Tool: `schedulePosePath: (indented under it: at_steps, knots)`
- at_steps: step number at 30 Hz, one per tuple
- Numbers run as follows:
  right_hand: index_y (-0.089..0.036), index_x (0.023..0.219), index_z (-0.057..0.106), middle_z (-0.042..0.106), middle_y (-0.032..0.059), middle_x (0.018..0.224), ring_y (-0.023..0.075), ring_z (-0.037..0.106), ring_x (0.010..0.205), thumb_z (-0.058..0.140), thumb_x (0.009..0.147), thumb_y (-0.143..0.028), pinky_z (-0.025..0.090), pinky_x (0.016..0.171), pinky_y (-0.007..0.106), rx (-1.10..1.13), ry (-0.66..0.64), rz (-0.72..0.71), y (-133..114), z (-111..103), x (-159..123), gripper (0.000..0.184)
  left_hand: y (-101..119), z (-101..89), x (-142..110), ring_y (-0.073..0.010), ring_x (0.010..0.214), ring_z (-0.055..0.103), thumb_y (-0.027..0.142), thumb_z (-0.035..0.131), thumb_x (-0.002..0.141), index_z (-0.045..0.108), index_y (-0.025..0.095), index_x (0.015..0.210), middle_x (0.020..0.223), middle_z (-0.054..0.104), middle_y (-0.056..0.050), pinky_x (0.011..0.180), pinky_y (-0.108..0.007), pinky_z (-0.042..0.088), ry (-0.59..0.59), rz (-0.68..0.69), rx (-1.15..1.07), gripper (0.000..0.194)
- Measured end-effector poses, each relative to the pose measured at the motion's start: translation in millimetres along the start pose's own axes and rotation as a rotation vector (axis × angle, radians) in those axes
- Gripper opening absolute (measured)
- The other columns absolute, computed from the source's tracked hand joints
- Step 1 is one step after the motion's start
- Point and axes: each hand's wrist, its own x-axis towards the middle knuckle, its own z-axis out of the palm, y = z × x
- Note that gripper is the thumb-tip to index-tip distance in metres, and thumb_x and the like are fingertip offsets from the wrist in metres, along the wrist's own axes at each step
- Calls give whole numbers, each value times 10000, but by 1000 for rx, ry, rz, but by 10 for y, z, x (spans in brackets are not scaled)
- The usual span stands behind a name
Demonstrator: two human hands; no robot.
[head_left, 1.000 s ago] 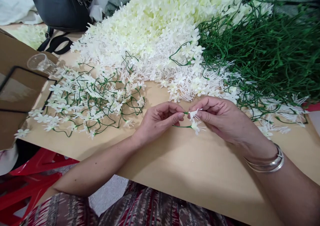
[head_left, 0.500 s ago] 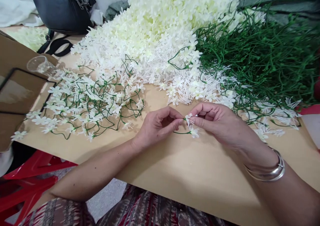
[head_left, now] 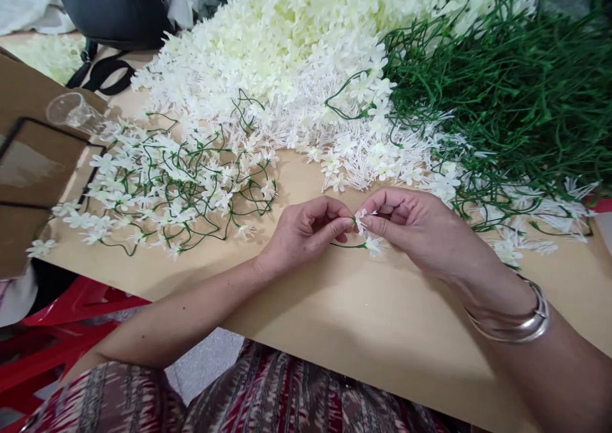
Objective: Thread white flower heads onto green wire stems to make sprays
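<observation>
Pointing right, green stem (head_left: 349,246) runs sideways; left hand (head_left: 306,230) pinches it, right hand (head_left: 425,234) white flower (head_left: 360,222).

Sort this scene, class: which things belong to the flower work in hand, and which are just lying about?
Likely part of the job:
held white flower
stemmed white flowers
loose white blossoms
white stamens
green stems

Probably just lying about:
black bag
clear plastic cup
cardboard box

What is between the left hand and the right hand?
The head view shows two white flowers there, the lower one on a green stem.
</observation>
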Motion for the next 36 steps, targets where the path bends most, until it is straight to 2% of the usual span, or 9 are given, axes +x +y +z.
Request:
schedulePosePath:
  at_steps: [4,9,16,20,25,30,36]
  knots:
    - [-259,786,732,579,-50,615,126,519,562,830,840,-381,447,525,273,15,-14,-5,-4,-7,16,165,10,6,7,-114,663,715,622,775,930,683,170,932,782,758,-29,658,-224,600,-8,-7,-47,462]
    - [-264,787,732,636,-36,649,127,526,564,863,814,-351,459,526,268,30,-26,28,-15,-9,29,160,10,7,6,-118,661,722,632,782,919,683,170,919,769,757,-31,649,-221,599,4,-28,-54,473]
    - [-243,812,712,684,-19,720,150,613,658,844,819,-376,525,630,294,96,1,43,18,69,29,188,-24,5,13,-112,663,720,599,771,944,701,162,934,768,749,-32,649,-217,590,23,-7,-32,443]
    - [-240,833,703,697,-19,743,156,647,700,875,796,-405,535,672,303,171,-2,32,14,47,48,242,-33,22,24,-125,709,736,600,773,942,702,168,963,826,769,-43,702,-249,619,29,-1,-71,439]
    - [-252,822,694,682,-29,711,154,633,664,944,724,-466,520,639,305,223,-41,87,-7,-62,61,343,-39,31,32,-128,788,747,564,812,921,725,163,1061,954,808,-71,780,-265,632,12,28,-95,434]
    - [-260,798,711,702,-10,753,177,660,730,973,681,-510,550,711,338,222,-35,94,-35,-59,45,381,-20,32,39,-126,717,715,585,821,905,735,162,948,836,783,-43,724,-260,620,38,23,-79,434]
    - [-252,765,728,644,-22,697,158,609,695,925,757,-435,515,685,320,162,-30,81,-26,-26,29,269,29,26,26,-120,678,690,589,835,888,737,163,891,764,758,-33,677,-238,594,40,9,-77,437]
